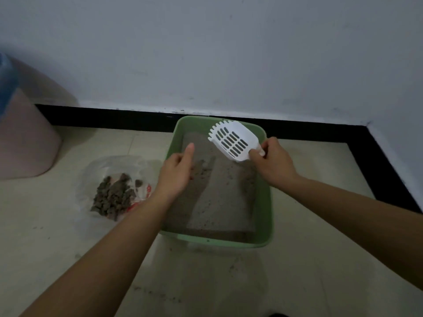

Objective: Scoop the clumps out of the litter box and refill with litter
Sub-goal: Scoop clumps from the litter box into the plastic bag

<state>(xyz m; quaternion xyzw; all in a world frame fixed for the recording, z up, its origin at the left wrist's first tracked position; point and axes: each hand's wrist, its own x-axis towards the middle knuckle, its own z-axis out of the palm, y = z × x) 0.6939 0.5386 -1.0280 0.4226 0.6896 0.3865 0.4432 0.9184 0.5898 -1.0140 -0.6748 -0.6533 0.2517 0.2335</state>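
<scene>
A green litter box (217,240) stands on the floor (309,259), close to the wall and its black baseboard (114,117), nearer to the right corner of the floor. Inside it lies grey litter (219,197), uneven, with a smoother band through the middle.

The right hand (272,163) holds a white scoop (233,140) by its short handle; the grip is closed around the handle with thumb and fingers. The slotted head of the scoop points toward the wall and is lifted above the far right part of the box, not touching the litter. I see nothing lying in the scoop.

The left hand (176,172) is over the left side of the box, thumb stretched toward the wall. Its fingers bend downward behind the back of the hand, so I cannot tell if this grip is released or is grasping something.

On the floor just beside the left wall of the box lies a clear plastic bag (114,165) with a heap of dark clumps (114,193) on it. Further left, near the wall, stands a pink bin (25,143). Some small crumbs are scattered on the floor in front of the box.
</scene>
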